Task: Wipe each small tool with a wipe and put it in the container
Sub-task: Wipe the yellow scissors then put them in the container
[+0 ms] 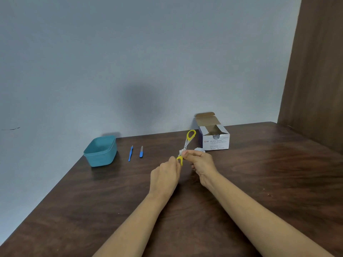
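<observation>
Small yellow-handled scissors [189, 139] are held up over the middle of the dark wooden table [259, 182]. My left hand [164, 176] grips their lower yellow handle loop. My right hand [201, 161] pinches a small white wipe [181, 151] around the metal part near the pivot; the blades are hidden. The upper handle loop points up and away. To the left lie a blue cuticle pusher [130, 153] and a blue-handled nail file [141, 152]. A teal plastic container [101, 151] stands open at the table's far left edge.
An open white box of alcohol swabs [215, 140] stands at the back, right of the scissors. A torn swab wrapper [199, 149] lies just before it, behind my right hand. A grey wall runs behind the table, a brown panel at right.
</observation>
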{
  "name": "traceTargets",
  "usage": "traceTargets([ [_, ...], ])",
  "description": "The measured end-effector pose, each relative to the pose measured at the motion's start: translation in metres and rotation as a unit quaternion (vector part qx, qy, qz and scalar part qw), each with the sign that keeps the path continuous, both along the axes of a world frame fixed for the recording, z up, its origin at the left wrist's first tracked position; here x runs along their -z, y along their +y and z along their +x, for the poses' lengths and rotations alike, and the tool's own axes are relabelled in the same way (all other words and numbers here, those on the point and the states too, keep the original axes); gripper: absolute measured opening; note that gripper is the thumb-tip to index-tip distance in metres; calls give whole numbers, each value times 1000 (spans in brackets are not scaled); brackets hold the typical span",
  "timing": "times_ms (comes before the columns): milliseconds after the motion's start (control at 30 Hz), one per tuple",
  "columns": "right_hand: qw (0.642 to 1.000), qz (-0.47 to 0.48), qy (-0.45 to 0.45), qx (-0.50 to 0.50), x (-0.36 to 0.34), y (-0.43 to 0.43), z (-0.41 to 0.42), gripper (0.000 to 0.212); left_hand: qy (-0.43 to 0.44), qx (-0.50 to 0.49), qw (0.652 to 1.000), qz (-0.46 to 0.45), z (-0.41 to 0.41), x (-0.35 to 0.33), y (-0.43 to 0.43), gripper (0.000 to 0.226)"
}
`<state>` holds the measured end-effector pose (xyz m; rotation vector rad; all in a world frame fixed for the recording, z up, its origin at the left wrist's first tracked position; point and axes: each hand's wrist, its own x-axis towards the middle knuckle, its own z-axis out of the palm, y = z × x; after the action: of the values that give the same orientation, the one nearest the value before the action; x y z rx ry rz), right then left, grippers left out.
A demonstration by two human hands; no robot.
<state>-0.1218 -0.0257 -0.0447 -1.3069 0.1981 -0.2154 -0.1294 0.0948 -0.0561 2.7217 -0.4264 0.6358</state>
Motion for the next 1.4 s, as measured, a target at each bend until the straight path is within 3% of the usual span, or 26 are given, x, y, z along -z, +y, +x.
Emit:
traceTargets([
  [333,985,147,52,69,2,-7,11,11,-11,2,998,54,-4,-4,-4,28],
  [733,993,88,56,60,3,-11,17,15,10,20,997,74,0,-3,-4,26],
  [900,986,117,35,113,1,-14,18,24,5,33,996,83,-3,-4,-8,27],
  [1200,950,240,84,179,-7,-11,16,21,-9,55,991,123,-2,-3,-8,27],
  [1400,960,214,73,165,-6,-22,20,15,-2,52,991,123,-3,-4,-8,27],
])
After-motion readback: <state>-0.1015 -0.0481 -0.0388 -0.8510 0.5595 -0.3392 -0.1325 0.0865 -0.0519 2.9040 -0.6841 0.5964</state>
